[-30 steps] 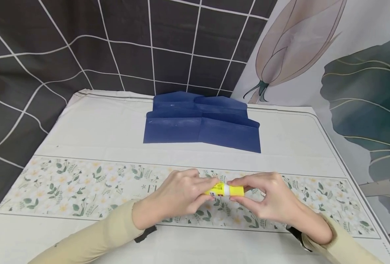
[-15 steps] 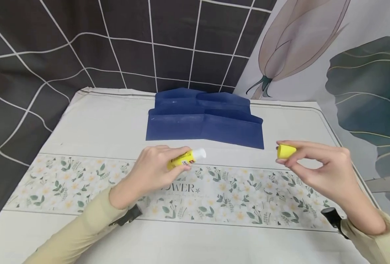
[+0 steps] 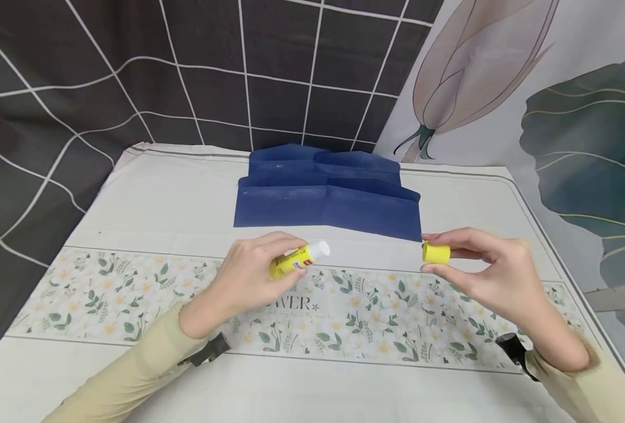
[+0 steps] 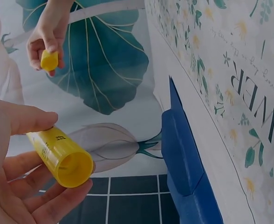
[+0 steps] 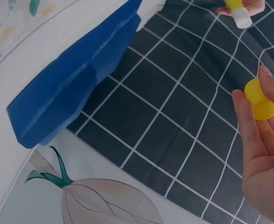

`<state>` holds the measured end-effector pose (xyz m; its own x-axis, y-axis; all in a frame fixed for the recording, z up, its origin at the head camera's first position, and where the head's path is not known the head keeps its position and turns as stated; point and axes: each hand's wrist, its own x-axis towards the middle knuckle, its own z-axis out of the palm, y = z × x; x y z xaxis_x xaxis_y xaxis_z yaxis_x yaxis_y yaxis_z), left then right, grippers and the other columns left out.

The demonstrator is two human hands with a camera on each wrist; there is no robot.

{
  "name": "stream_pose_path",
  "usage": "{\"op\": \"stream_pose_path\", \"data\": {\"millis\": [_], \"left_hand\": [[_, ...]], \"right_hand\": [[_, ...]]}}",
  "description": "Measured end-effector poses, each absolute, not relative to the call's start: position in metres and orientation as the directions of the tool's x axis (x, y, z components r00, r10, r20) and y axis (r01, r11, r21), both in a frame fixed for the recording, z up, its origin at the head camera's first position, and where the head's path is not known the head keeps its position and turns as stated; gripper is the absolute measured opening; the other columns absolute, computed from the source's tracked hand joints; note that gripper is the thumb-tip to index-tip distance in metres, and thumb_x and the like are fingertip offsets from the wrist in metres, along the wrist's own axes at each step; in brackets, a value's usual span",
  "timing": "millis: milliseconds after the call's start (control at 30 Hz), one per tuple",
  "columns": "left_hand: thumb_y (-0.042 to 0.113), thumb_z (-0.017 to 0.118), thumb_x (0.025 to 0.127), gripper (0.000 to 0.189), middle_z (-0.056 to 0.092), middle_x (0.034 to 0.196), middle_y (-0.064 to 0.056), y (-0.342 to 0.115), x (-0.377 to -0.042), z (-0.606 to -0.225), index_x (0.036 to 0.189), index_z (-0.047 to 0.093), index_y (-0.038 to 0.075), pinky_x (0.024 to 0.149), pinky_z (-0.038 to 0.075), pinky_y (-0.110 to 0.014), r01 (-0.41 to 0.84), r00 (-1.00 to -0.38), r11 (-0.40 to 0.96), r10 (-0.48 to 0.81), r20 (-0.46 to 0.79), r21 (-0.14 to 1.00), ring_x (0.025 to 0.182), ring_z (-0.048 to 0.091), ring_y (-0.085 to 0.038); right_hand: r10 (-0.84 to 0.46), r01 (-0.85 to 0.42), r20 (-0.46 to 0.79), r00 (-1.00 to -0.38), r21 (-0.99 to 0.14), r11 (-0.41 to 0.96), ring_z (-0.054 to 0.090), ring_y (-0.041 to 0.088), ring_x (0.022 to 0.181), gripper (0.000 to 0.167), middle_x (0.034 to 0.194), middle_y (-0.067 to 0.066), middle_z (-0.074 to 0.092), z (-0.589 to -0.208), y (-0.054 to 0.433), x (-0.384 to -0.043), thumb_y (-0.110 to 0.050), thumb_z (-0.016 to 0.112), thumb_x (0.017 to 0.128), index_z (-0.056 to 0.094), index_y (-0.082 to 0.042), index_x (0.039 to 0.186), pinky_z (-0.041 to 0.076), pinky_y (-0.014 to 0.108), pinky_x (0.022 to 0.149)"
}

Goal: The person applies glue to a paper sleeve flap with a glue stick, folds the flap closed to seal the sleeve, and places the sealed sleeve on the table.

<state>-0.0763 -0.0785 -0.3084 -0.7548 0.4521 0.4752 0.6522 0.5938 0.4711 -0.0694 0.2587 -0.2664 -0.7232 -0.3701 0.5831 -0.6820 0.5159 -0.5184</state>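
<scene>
My left hand (image 3: 256, 267) grips a yellow glue stick (image 3: 292, 262) with its white end (image 3: 320, 249) bare and tilted up to the right. In the left wrist view the stick's hollow yellow base (image 4: 74, 168) faces the camera. Off to the right, my right hand (image 3: 494, 273) pinches the yellow cap (image 3: 436, 252) between thumb and fingers. A wide gap separates cap and stick, both held above the tablecloth. Farther back lie several dark blue envelopes (image 3: 286, 205), overlapping, with their flaps raised.
The white tablecloth (image 3: 169, 200) carries a printed flower band (image 3: 365, 317) across its middle. A dark gridded curtain (image 3: 196, 64) hangs behind the table, and a light curtain with a large printed flower (image 3: 465, 70) hangs at the right.
The cap has come off the glue stick and the hands have moved apart. The left hand went left; the right hand swung far right, then came back a little with the cap.
</scene>
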Motion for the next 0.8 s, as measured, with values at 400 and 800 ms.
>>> {"op": "stream_pose_path", "data": {"millis": [400,800], "left_hand": [[0.020,0.082,0.072,0.031,0.070,0.091,0.006,-0.070,-0.076,-0.311,0.100,0.071,0.014,0.058,0.047,-0.015,0.629,-0.778,0.544,0.455,0.434,0.556,0.066,0.066,-0.003],[0.037,0.087,0.065,0.038,0.067,0.088,0.014,-0.059,-0.080,-0.320,0.096,0.070,0.023,0.063,0.044,-0.019,0.557,-0.828,0.608,0.461,0.320,0.566,0.067,0.060,0.003]], "right_hand": [[-0.396,-0.709,0.589,-0.704,-0.555,0.435,0.069,-0.002,0.083,0.042,0.098,-0.007,0.074,-0.273,0.251,-0.074,0.012,0.087,0.050,0.073,-0.003,0.086,0.053,0.011,0.067],[-0.383,-0.621,0.493,-0.781,-0.549,0.560,0.062,-0.003,0.089,0.040,0.095,-0.004,0.067,-0.280,0.248,-0.074,0.010,0.083,0.062,0.076,-0.009,0.097,0.052,0.009,0.073]]}}
